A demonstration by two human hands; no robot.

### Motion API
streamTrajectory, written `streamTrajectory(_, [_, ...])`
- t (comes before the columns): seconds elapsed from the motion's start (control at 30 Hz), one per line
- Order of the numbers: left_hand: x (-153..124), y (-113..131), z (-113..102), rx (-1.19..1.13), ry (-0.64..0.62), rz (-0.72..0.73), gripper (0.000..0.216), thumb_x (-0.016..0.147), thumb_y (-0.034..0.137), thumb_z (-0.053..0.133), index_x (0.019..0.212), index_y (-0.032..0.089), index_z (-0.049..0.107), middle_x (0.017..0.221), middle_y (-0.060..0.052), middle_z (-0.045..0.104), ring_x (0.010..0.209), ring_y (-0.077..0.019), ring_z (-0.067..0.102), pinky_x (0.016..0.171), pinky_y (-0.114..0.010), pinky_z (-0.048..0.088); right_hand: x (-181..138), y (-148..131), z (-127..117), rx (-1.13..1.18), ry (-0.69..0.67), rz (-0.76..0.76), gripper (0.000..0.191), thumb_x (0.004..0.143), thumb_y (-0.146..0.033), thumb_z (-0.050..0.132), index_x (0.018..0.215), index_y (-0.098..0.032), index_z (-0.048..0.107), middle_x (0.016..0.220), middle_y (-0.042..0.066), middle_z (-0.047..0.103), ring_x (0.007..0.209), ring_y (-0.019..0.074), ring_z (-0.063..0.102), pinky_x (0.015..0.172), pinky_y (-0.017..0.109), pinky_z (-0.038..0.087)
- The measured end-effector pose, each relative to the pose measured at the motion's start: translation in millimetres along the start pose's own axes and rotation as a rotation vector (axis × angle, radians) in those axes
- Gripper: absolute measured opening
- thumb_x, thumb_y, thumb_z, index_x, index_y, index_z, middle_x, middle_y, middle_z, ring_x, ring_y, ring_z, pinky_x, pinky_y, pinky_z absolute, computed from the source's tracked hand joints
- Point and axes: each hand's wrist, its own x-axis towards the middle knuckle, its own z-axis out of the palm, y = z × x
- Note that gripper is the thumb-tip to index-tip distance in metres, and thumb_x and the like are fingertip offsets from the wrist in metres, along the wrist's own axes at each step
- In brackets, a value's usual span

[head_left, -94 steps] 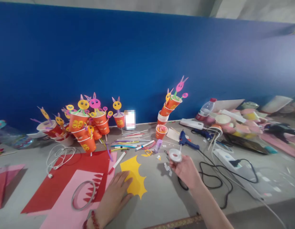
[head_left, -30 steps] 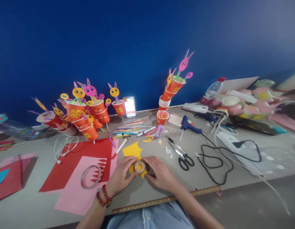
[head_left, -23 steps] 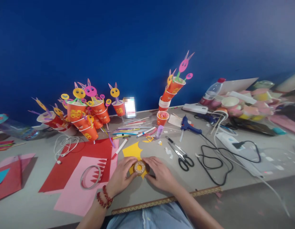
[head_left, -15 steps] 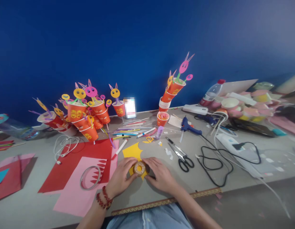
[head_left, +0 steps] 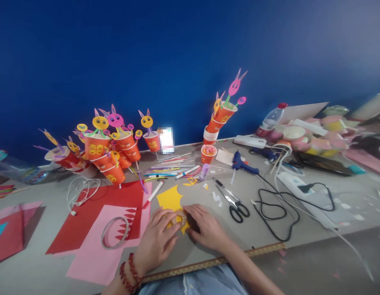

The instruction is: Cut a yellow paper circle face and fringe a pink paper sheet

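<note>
The tape roll is clasped between the left hand and right hand, upon the yellow paper.

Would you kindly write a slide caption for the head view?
Left hand and right hand hold a small tape roll on a yellow paper cutout, scissors lying to their right.

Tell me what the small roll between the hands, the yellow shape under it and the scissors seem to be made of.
Small roll: probably translucent adhesive tape, glossy; the yellow shows through it. Yellow shape: matte paper or thin foam sheet, flat with cleanly cut spikes; I cannot tell which. Scissors: pale shiny blades, likely metal; black loops, likely plastic.
</note>
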Motion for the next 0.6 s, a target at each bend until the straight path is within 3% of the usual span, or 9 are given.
streamTrajectory(0.23, [-4.5, 0.9, 2.8, 0.079, -0.081, 0.003, 0.042, 0.090, 0.023, 0.054, 0.131, 0.028, 0.056, 0.141, -0.007, 0.052, 0.128, -0.0324, 0.044, 0.110, -0.062, 0.034, 0.8, -0.3, -1.4, 0.015, -0.005, 0.002, 0.067, 0.075, -0.013, 0.060, 0.140, -0.016, 0.046, 0.131, 0.013, 0.060, 0.124, 0.0284, 0.051, 0.107, 0.046, 0.041])
streamTrajectory(0.6, [-7.7, 1.9, 6.2, 0.124, -0.125, -0.005, 0.055, 0.091, 0.030, 0.058, 0.145, 0.032, 0.043, 0.151, -0.009, 0.040, 0.132, -0.0347, 0.038, 0.111, -0.065, 0.029, 0.3, 3.3, 0.6, 0.023, 0.000, 0.004, 0.069, 0.073, -0.012, 0.063, 0.140, -0.016, 0.046, 0.132, 0.012, 0.060, 0.124, 0.0271, 0.050, 0.109, 0.043, 0.040])
